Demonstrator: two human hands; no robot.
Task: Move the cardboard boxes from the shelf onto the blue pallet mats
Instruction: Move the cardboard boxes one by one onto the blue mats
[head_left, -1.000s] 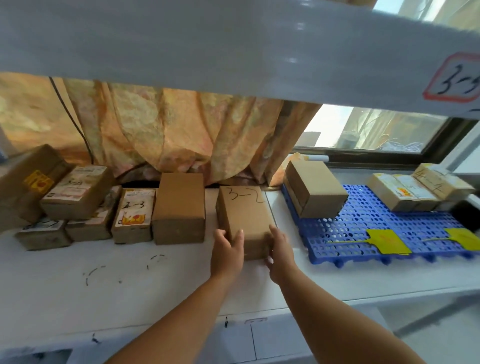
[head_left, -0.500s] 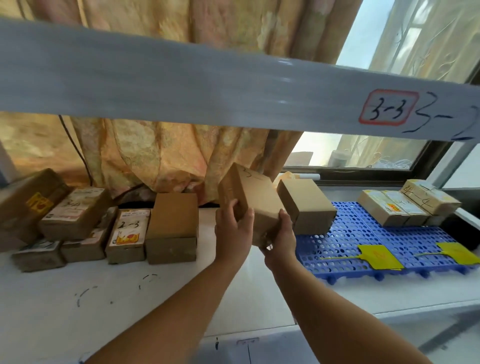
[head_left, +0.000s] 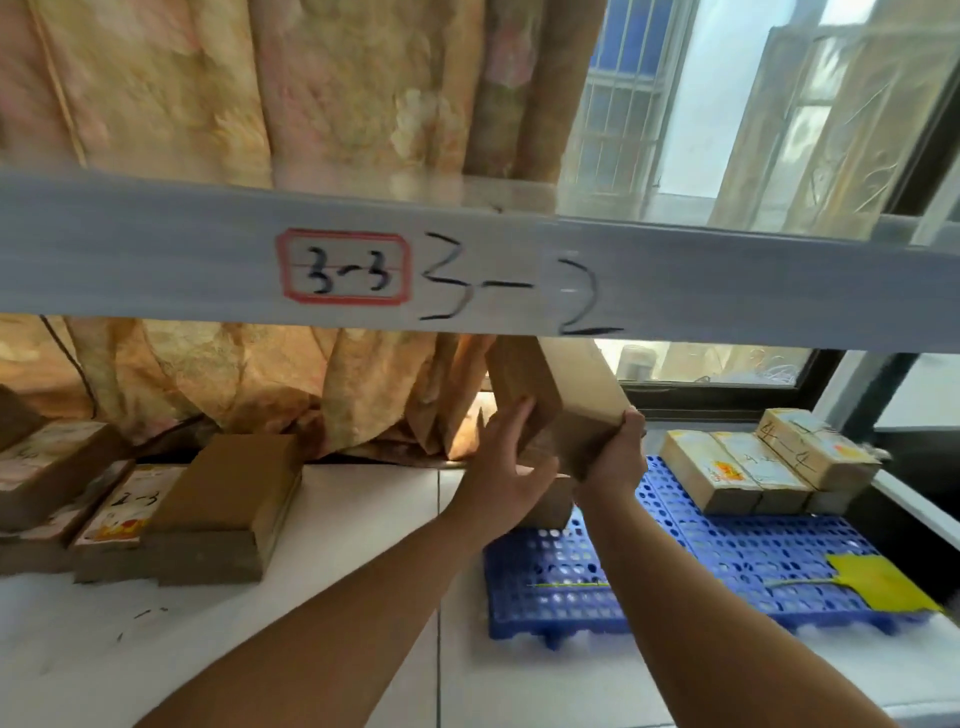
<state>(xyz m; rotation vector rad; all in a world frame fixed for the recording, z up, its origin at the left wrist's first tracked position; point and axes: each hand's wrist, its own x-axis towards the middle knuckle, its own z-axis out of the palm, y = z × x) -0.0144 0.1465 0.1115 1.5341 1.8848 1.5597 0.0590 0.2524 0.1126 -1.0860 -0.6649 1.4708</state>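
Both hands hold a plain brown cardboard box (head_left: 558, 400) tilted in the air above the left end of the blue pallet mat (head_left: 727, 551). My left hand (head_left: 506, 467) grips its left side and my right hand (head_left: 615, 454) grips its lower right corner. Under the hands, another brown box (head_left: 545, 506) sits on the mat, mostly hidden. Three labelled boxes (head_left: 753, 473) lie at the mat's back right. More boxes stay on the white shelf at the left, among them a plain brown box (head_left: 223, 506) and a box marked 2-3 (head_left: 124, 525).
The upper shelf beam (head_left: 675, 280), marked 3-3 and 3-2, crosses the view just above the raised box. Two yellow fly swatters (head_left: 878, 582) lie on the mat's front. A curtain (head_left: 260, 384) hangs behind the boxes and a window (head_left: 711, 364) is behind the mat.
The box marked 3-2 was picked up off the shelf with both hands, then lifted higher and carried right, over the blue mat. The view has tilted upward.
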